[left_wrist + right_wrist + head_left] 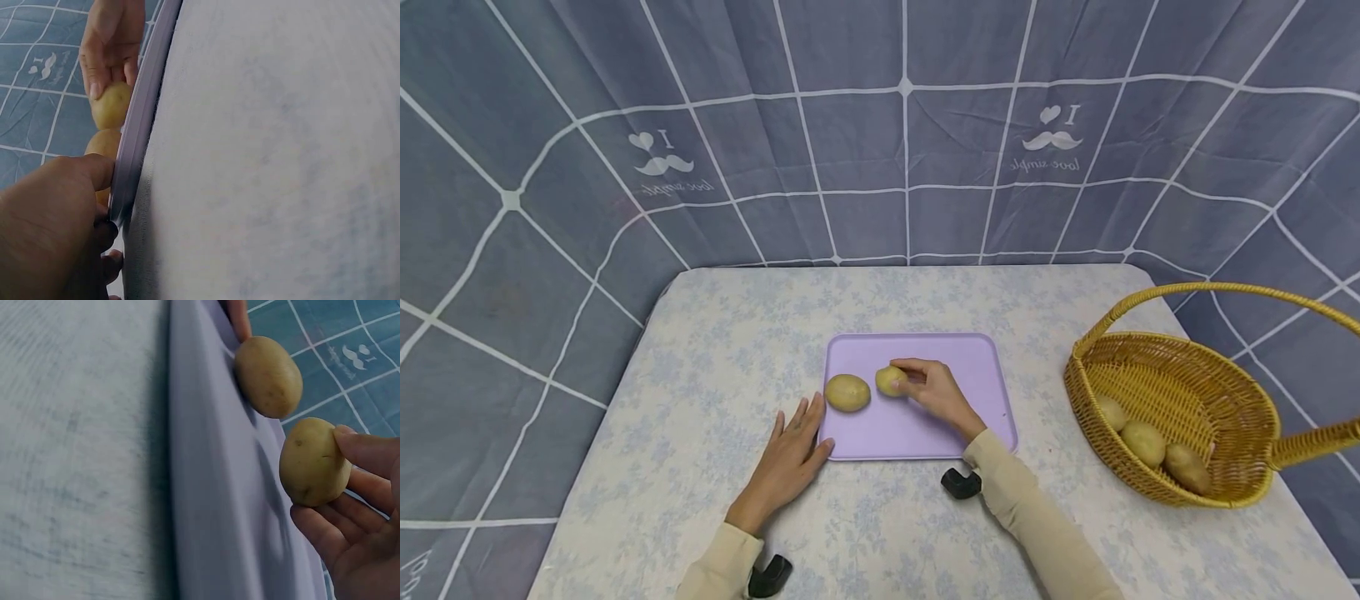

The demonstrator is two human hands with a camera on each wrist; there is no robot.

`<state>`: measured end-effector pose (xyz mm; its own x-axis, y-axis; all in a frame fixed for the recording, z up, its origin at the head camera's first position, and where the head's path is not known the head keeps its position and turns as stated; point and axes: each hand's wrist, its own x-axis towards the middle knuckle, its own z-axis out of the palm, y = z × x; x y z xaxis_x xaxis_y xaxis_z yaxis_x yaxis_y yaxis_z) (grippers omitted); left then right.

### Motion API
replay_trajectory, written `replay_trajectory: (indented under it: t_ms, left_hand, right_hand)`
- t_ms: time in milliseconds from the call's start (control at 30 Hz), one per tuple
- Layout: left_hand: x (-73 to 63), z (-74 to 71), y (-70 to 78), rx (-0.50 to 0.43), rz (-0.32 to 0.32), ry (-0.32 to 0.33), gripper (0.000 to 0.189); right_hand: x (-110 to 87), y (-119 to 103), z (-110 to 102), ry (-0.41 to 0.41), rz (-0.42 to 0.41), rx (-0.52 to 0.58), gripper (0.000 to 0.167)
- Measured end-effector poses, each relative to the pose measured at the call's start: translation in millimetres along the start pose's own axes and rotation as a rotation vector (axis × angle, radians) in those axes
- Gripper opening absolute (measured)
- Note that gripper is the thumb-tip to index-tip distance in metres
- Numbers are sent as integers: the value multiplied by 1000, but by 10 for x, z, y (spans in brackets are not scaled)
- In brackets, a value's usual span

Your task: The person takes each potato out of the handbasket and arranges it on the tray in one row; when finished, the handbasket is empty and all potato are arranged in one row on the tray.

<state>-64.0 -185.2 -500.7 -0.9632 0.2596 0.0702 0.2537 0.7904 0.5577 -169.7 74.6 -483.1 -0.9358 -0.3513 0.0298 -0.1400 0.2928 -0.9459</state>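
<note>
On the purple tray (925, 437) lies a potato (847, 392) near the left edge. Just right of it, my right hand (936, 392) pinches a second, smaller potato (891, 381) between thumb and fingers, low over the tray; the right wrist view shows this potato (315, 462) with the thumb on one side and fingers beneath. My left hand (790, 454) lies with fingers extended at the tray's left edge, fingertips right beside the first potato. In the left wrist view its thumb overlaps that potato (104, 142).
At the right of the table stands a yellow woven basket (1240, 400) with a tall handle, holding several potatoes (1143, 443). A pale floral cloth (737, 333) covers the table. Grey-blue checked curtains (850, 142) hang behind and at both sides.
</note>
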Motion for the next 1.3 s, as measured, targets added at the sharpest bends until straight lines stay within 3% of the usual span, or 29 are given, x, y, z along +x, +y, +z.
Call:
replay_trajectory:
  t_ms: [467, 833, 967, 1133, 1300]
  left_hand:
    - [9, -10, -9, -1, 2, -6, 67]
    - [1, -21, 11, 0, 4, -5, 67]
    - [3, -13, 10, -4, 2, -8, 67]
    - [3, -7, 5, -6, -3, -13, 67]
    - [4, -1, -1, -5, -11, -15, 67]
  right_hand:
    - [-4, -54, 113, -93, -78, -260, 41]
    - [-27, -96, 70, -114, -74, -233, 45]
    - [-57, -96, -47, -113, -67, -168, 46]
    - [-117, -121, -340, -52, -56, -73, 48]
    - [-286, -361, -733, 13, -36, -63, 49]
